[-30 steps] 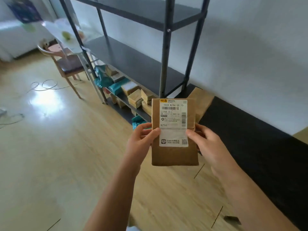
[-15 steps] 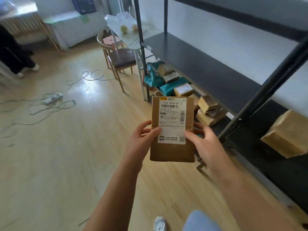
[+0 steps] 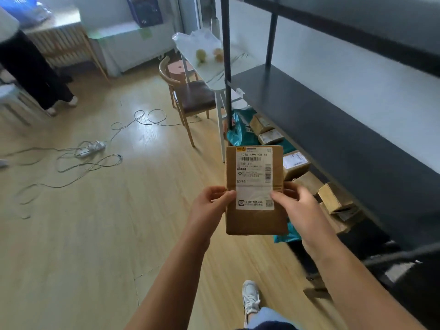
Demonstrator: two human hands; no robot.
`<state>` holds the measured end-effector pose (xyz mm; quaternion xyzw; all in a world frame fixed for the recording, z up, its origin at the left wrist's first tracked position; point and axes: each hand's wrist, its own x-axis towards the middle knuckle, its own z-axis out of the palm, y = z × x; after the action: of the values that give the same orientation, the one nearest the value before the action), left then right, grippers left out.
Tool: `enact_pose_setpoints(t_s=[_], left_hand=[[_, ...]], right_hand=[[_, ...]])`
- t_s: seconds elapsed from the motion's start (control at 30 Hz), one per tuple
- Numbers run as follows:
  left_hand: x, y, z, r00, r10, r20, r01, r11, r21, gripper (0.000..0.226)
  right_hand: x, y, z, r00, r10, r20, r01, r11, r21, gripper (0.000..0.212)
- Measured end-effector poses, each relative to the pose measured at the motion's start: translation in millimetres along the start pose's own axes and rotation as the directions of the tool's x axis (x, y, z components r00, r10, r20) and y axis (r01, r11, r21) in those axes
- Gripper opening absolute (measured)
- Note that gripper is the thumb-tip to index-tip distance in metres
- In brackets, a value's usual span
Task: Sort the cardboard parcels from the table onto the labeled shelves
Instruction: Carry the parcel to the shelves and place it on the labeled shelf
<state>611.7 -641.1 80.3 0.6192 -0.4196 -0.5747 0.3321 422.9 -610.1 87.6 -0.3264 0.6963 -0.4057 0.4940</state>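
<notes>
- The dark metal shelving rack [image 3: 333, 129] now runs along my right, its upper board cut off by the frame; earlier I faced it more squarely
- The pale wooden floor [image 3: 95, 234] shows more loose grey cable [image 3: 71, 160] than before, and my white shoe [image 3: 250, 298] has come into view
- The flat brown cardboard parcel with a white shipping label [image 3: 256, 189] stays upright in front of me, above the floor, beside the bottom shelf's small boxes [image 3: 295, 163]
- My left hand [image 3: 209, 208] and right hand [image 3: 297, 206] pinch its side edges, thumbs on the label
- Label's small print is too blurred to read
</notes>
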Motion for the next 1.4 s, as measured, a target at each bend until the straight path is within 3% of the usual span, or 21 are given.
enact_pose_setpoints(t_s=[0.3, 0.47, 0.8, 0.93, 1.1, 1.3, 1.4], left_hand=[[113, 49, -24, 1.0, -0.022, -0.017, 0.021, 0.999, -0.034, 0.046], [197, 75, -51, 0.999, -0.051, 0.005, 0.051, 0.997, -0.057, 0.039], [390, 152, -107, 0.982, -0.023, 0.187, 0.01, 0.997, 0.072, 0.045], [446, 178, -96, 0.968, -0.058, 0.245, 0.031, 0.993, 0.111, 0.037], [495, 204, -72, 0.945, -0.071, 0.32, 0.043, 0.995, 0.093, 0.042], [535, 240, -51, 0.937, -0.072, 0.342, 0.046, 0.995, 0.083, 0.012], [557, 253, -46, 0.922, -0.072, 0.38, 0.034, 0.994, 0.106, 0.016]], right_hand=[[132, -65, 56, 0.997, 0.016, 0.071, -0.017, 1.0, 0.009, 0.043], [198, -92, 96, 0.997, 0.036, 0.073, -0.036, 0.999, -0.008, 0.053], [307, -155, 184, 0.994, 0.061, -0.095, -0.057, 0.997, 0.045, 0.049], [335, -171, 187, 0.972, 0.113, -0.207, -0.103, 0.993, 0.061, 0.063], [381, -200, 171, 0.953, 0.112, -0.282, -0.1, 0.993, 0.059, 0.048], [437, -223, 159, 0.949, 0.108, -0.295, -0.091, 0.993, 0.073, 0.04], [458, -234, 157, 0.939, 0.122, -0.32, -0.093, 0.99, 0.104, 0.033]])
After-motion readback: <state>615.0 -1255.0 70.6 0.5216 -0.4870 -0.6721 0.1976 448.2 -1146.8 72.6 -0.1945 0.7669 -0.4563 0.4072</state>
